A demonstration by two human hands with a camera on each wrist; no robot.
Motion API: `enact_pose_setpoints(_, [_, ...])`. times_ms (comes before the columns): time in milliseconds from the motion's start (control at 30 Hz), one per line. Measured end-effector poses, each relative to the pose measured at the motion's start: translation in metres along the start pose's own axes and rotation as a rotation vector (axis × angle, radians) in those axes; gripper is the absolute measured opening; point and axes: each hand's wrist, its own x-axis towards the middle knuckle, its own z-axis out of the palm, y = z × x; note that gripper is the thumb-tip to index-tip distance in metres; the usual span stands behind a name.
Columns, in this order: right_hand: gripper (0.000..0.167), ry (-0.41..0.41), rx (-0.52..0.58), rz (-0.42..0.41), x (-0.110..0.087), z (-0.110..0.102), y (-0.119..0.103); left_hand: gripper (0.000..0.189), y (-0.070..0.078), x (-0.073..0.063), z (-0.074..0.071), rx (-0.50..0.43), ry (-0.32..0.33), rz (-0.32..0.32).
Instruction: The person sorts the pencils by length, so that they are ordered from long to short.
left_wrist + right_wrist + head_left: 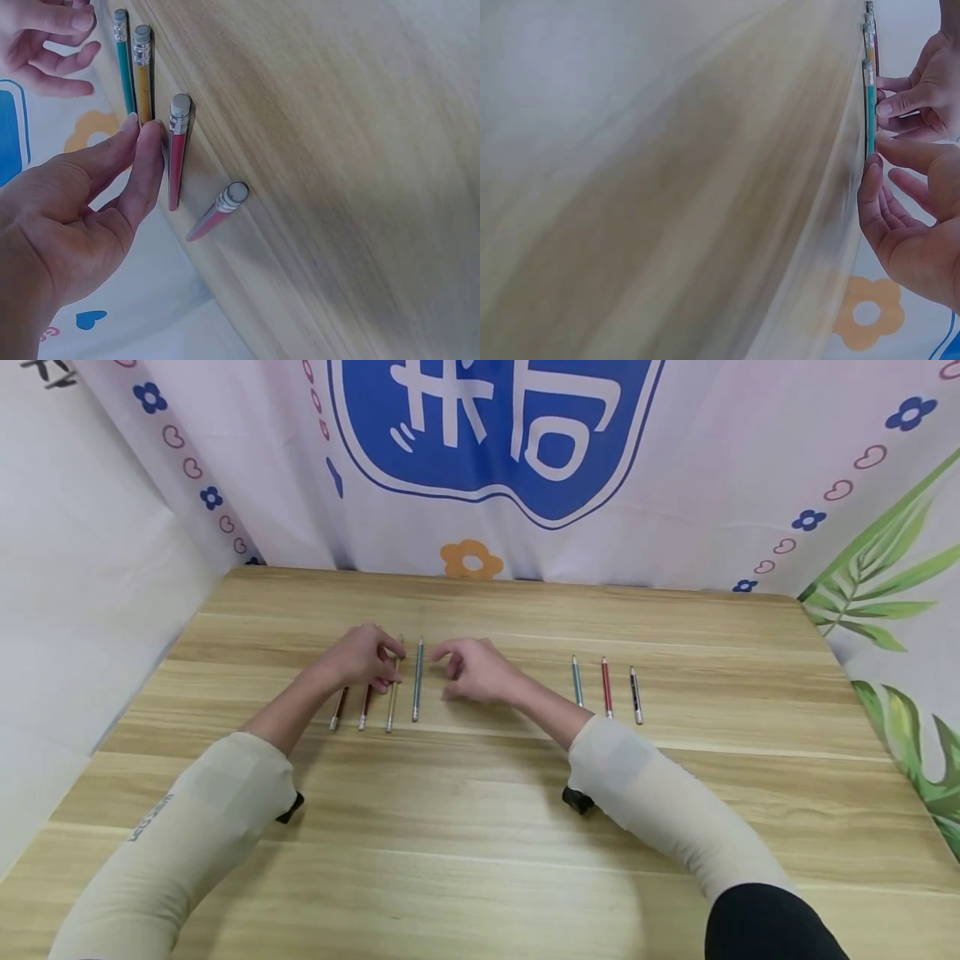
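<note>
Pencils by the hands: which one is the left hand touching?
The yellow pencil, third from the left of four. The left hand has fingertips on it; the teal pencil lies beside it, untouched.

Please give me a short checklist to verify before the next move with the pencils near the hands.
1. Left hand fingers touch the yellow pencil: ok.
2. Right hand holds nothing and sits beside the teal pencil: ok.
3. Four pencils of the left group lie side by side, apart: ok.
4. Dark red pencil at the left end lies parallel to the others: not ok, slightly slanted.
5. Three pencils at the right lie untouched: ok.
6. Pencil tips sharp: cannot tell.
</note>
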Motion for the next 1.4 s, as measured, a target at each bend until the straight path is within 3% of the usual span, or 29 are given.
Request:
enact_pose_setpoints(233, [0.054,0.017,0.011,-0.009,-0.009,-0.008,0.005,0.044,0.000,-0.002,0.000,0.008,0.003,0.008])
enact_pose_setpoints(433, [0.050,0.037,0.033,-0.008,-0.016,-0.014,0.010,0.044,0.000,-0.002,0.000,0.027,0.012,0.051])
enact_pose_setpoints(733, [0.046,0.048,0.057,0.004,-0.024,-0.020,0.015,0.045,0.007,-0.003,0.000,0.124,0.027,0.113])
enact_pose_setpoints(1400, [0.041,0.092,0.039,0.003,-0.041,-0.035,0.026,0.030,0.024,0.007,0.020,0.229,0.117,0.264])
